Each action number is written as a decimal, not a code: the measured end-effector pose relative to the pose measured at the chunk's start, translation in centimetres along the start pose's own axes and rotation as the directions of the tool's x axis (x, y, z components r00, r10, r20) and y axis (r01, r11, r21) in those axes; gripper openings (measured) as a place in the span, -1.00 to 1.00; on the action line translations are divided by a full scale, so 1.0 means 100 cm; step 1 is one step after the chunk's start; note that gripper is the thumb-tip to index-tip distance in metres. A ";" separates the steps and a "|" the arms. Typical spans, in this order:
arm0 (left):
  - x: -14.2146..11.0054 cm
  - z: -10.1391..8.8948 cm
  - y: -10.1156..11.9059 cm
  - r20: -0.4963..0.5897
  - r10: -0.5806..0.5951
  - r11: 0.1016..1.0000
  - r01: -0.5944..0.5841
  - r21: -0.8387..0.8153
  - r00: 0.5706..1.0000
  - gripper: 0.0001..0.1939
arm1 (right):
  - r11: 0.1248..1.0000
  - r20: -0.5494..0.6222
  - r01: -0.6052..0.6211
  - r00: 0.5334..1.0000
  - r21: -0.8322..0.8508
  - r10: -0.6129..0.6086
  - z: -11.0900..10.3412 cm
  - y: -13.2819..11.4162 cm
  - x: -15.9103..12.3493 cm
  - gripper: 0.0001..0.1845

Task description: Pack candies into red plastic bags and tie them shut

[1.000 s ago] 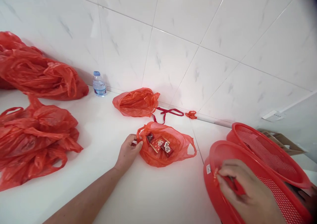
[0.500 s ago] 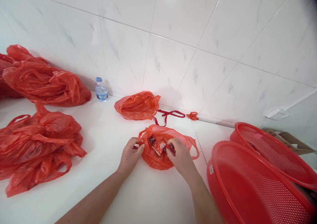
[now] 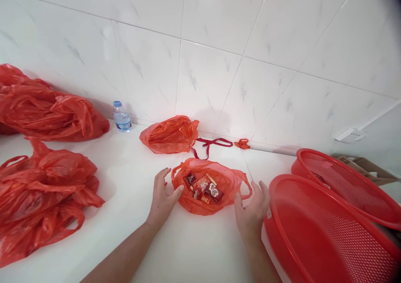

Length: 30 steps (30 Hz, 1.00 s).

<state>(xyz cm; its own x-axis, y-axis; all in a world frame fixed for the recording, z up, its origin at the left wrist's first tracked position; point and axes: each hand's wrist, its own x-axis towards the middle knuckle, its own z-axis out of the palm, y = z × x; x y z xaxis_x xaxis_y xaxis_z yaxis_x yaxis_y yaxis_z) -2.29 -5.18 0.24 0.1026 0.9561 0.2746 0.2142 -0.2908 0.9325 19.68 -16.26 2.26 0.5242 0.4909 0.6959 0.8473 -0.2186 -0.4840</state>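
A white table [image 3: 194,249] runs across the lower frame. On the right stand two red baskets, the nearer basket [image 3: 307,216] overlapping the rear basket [image 3: 354,191]. Heaped red bags [image 3: 53,191] fill the lower left. At centre, an open red bag [image 3: 232,178] lies mouth up, several small wrapped packets [image 3: 214,191] inside it.

The work in hand looks to be at that bag's mouth. The left hand [image 3: 161,205] is at its left handle, fingers spread, thumb at the rim; whether it touches, I can't tell. The right hand [image 3: 253,212] is beside the right handle, fingers apart and holding nothing that I can see. Taking either thin, floppy handle would call for a light pinch, I'd judge, with the mouth kept level so the packets stay in.

Behind lies another red bag [image 3: 169,137], then a dark red ribbon [image 3: 222,142].
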 end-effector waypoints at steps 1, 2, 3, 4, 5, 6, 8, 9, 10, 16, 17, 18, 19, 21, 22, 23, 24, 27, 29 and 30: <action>0.000 0.000 0.000 0.014 -0.023 0.999 0.023 -0.028 1.000 -0.37 | 0.998 0.020 -0.048 0.999 0.029 0.047 0.004 0.002 -0.001 -0.42; 0.000 0.000 0.001 0.032 -0.049 0.997 0.051 -0.061 0.998 -0.35 | 0.992 0.056 -0.111 0.993 0.064 0.107 0.008 0.003 -0.002 -0.36; 0.000 0.000 0.002 0.046 -0.078 0.992 0.082 -0.092 0.996 -0.33 | 0.976 0.099 -0.190 0.979 0.103 0.180 0.012 0.004 -0.004 -0.30; 0.000 0.001 0.003 0.052 -0.106 0.987 0.112 -0.117 0.993 -0.31 | 0.950 0.143 -0.277 0.956 0.143 0.257 0.016 0.005 -0.006 -0.25; 0.001 0.001 0.004 0.054 -0.130 0.982 0.136 -0.134 0.990 -0.31 | 0.913 0.185 -0.364 0.925 0.183 0.332 0.020 0.006 -0.007 -0.21; 0.002 0.001 0.005 0.053 -0.151 0.978 0.157 -0.140 0.987 -0.33 | 0.870 0.222 -0.442 0.891 0.220 0.397 0.023 0.007 -0.008 -0.18; 0.007 0.002 0.008 0.044 -0.184 0.975 0.188 -0.115 0.982 -0.48 | 0.785 0.288 -0.550 0.830 0.283 0.478 0.025 0.008 -0.007 -0.21; 0.011 0.002 0.011 0.049 -0.195 0.976 0.199 -0.091 0.980 -0.59 | 0.756 0.326 -0.579 0.810 0.305 0.488 0.024 0.008 -0.004 -0.29; 0.017 0.001 0.015 0.060 -0.195 0.977 0.199 -0.073 0.979 -0.68 | 0.735 0.371 -0.597 0.794 0.321 0.482 0.022 0.007 0.000 -0.41; 0.060 -0.008 0.086 0.053 0.074 0.970 -0.060 -0.236 0.996 -0.77 | 0.612 0.404 -0.544 0.838 0.574 0.366 -0.019 -0.031 0.044 -0.69; 0.065 -0.010 0.102 0.044 0.117 0.954 -0.100 -0.283 0.992 -0.79 | 0.601 0.337 -0.488 0.872 0.633 0.354 -0.029 -0.040 0.050 -0.69; 0.069 -0.012 0.116 0.032 0.155 0.938 -0.137 -0.320 0.987 -0.80 | 0.601 0.252 -0.426 0.901 0.677 0.354 -0.038 -0.048 0.055 -0.71; 0.071 -0.014 0.128 0.019 0.181 0.924 -0.163 -0.346 0.983 -0.81 | 0.608 0.173 -0.365 0.920 0.705 0.351 -0.046 -0.055 0.059 -0.72; 0.072 -0.018 0.146 -0.008 0.211 0.906 -0.199 -0.373 0.977 -0.82 | 0.636 0.082 -0.295 0.936 0.713 0.343 -0.057 -0.064 0.064 -0.72; 0.072 -0.020 0.150 -0.017 0.218 0.908 -0.209 -0.364 0.976 -0.82 | 0.643 0.088 -0.298 0.937 0.705 0.338 -0.061 -0.066 0.065 -0.72; 0.072 -0.022 0.152 -0.025 0.219 0.917 -0.214 -0.335 0.975 -0.81 | 0.639 0.119 -0.323 0.932 0.698 0.341 -0.063 -0.066 0.066 -0.72; 0.072 -0.024 0.153 -0.033 0.215 0.933 -0.215 -0.288 0.976 -0.81 | 0.620 0.163 -0.360 0.922 0.697 0.352 -0.063 -0.065 0.067 -0.73; 0.073 -0.033 0.146 -0.061 0.197 0.969 -0.203 -0.143 0.979 -0.82 | 0.527 0.205 -0.410 0.891 0.745 0.404 -0.065 -0.062 0.071 -0.74; 0.075 -0.039 0.140 -0.077 0.200 0.968 -0.209 -0.139 0.977 -0.82 | 0.508 0.144 -0.370 0.892 0.778 0.428 -0.066 -0.063 0.076 -0.74; 0.075 -0.041 0.137 -0.082 0.204 0.965 -0.214 -0.149 0.976 -0.82 | 0.519 0.119 -0.350 0.897 0.780 0.425 -0.067 -0.065 0.080 -0.74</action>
<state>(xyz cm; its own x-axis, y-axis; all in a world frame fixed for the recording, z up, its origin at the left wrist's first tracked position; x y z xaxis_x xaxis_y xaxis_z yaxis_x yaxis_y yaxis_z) -2.60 -1.82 16.08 0.0641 0.8764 0.4774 0.0396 -0.4802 0.8763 18.95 -16.62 14.50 0.8204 0.4481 0.3551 0.1899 0.3722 -0.9085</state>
